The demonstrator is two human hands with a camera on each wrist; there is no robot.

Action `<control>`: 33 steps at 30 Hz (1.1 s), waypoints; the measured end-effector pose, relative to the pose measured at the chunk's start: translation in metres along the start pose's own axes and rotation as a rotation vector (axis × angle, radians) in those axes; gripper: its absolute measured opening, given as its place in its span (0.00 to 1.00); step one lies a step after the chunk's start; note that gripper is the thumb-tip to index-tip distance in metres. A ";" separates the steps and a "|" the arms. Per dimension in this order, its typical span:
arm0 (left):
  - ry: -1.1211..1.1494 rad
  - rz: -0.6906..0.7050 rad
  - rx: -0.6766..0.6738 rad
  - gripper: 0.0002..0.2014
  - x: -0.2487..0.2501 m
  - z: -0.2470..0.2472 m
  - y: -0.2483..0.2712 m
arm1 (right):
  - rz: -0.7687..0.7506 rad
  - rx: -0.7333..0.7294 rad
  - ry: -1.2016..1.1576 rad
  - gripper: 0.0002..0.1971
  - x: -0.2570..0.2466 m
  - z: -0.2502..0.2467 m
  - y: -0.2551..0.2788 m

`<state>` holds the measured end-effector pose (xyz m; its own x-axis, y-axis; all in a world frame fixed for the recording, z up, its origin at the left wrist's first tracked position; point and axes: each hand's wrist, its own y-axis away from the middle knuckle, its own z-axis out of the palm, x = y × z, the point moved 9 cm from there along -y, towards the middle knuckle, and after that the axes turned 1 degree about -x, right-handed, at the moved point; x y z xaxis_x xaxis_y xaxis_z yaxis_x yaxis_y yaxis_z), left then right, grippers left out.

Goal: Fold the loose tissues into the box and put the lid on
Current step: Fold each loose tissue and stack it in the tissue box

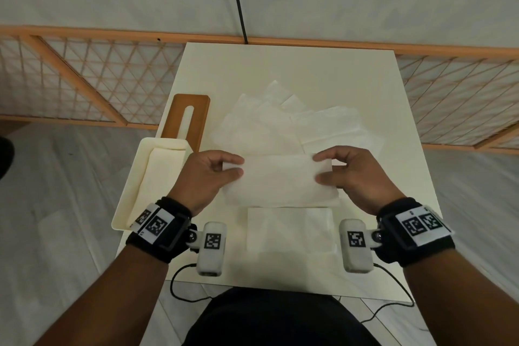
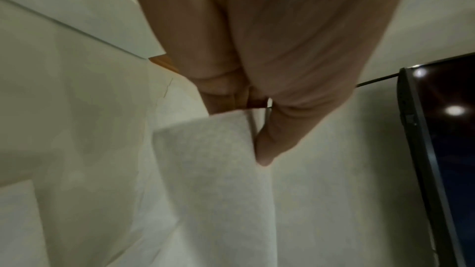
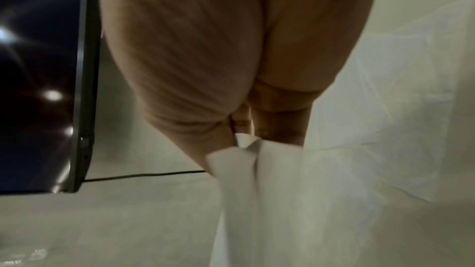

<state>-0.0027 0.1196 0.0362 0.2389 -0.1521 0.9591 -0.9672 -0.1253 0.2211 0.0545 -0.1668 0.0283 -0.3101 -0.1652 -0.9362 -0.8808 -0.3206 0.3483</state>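
Observation:
I hold one white tissue [image 1: 278, 180] stretched over the middle of the table. My left hand [image 1: 213, 171] pinches its left end between thumb and fingers; the left wrist view shows the tissue [image 2: 213, 165] hanging from that pinch. My right hand [image 1: 348, 171] pinches the right end, and the tissue's corner [image 3: 244, 141] pokes out between its fingers. A folded tissue [image 1: 289, 229] lies flat near the front edge. Several loose tissues [image 1: 280, 126] lie spread behind my hands. The cream box [image 1: 151, 177] stands open at the table's left edge, the wooden slotted lid [image 1: 191, 118] behind it.
The white table [image 1: 295, 64] is small, with floor on both sides. An orange lattice railing [image 1: 84, 78] runs behind it. Cables [image 1: 182, 284] hang off the front edge near my lap. A dark screen [image 2: 449, 149] shows in both wrist views.

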 end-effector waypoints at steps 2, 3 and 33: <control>0.004 -0.088 -0.037 0.14 -0.018 0.007 0.003 | 0.030 0.005 0.096 0.17 0.011 0.000 0.002; -0.032 -0.130 -0.058 0.16 -0.030 0.012 0.005 | 0.051 0.006 0.141 0.18 0.020 0.000 0.003; -0.643 -0.348 0.039 0.05 -0.154 0.056 0.032 | 0.275 0.172 0.839 0.25 0.155 -0.019 0.015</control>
<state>-0.0653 0.0841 -0.1143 0.5468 -0.6412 0.5383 -0.8251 -0.3038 0.4763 0.0002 -0.2153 -0.1108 -0.2137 -0.8641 -0.4557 -0.8762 -0.0367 0.4805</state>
